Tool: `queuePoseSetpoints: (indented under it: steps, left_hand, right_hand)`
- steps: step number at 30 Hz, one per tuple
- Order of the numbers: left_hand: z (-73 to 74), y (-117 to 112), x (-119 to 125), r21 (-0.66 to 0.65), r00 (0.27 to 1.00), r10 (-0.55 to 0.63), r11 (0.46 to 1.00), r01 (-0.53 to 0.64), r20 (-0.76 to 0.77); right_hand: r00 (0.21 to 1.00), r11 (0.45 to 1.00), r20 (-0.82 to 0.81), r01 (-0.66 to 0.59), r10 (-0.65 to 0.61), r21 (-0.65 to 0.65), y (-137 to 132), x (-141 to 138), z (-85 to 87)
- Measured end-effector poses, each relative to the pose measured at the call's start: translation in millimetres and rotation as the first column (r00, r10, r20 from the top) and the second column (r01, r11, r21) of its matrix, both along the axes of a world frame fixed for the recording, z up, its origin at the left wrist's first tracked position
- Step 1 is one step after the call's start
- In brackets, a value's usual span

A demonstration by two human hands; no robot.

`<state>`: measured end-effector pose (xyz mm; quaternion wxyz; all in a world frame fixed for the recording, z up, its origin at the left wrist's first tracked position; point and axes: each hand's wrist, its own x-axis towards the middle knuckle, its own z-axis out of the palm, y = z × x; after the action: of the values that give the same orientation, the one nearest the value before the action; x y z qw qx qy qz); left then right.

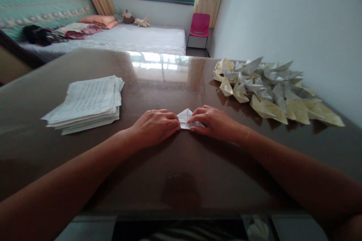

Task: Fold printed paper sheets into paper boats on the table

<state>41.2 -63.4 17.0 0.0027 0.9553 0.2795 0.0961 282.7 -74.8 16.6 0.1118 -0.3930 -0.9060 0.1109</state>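
Note:
A small sheet of printed paper (186,116), folded to a peak at the top, lies on the brown table between my hands. My left hand (155,126) has its fingers pressed together over the paper's left side, covering that corner. From the other side, my right hand (210,120) grips the right part, with the thumb near the lower edge and bent fingers on top. Much of the paper's right half is hidden under those fingers.
To the left sits a stack of loose printed sheets (90,99). A pile of folded paper boats (263,86), white and yellowish, spreads along the table's right side near the wall. Beyond the glossy table (158,173) are a bed (152,37) and a pink chair (200,25).

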Motion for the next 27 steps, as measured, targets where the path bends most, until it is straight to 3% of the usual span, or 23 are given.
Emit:
queuePoseSetpoints:
  steps: [9,21,27]
  left_hand:
    - [1.1,-0.8,0.7,0.005,0.999,0.017,1.0,-0.016,-0.036]
    - [-5.5,-5.0,4.6,0.22,0.992,0.018,0.975,0.01,-0.126]
    - [-7.0,-6.6,5.2,0.183,0.996,0.003,0.983,0.014,-0.09]
  right_hand:
    - [1.0,0.999,-0.012,0.014,-0.014,-0.05,1.3,1.6,-2.2]
    - [0.951,0.972,0.285,0.054,-0.119,0.227,-24.6,-17.9,12.1]
    - [0.961,0.982,0.27,0.005,-0.057,0.189,-17.4,-10.4,6.9]
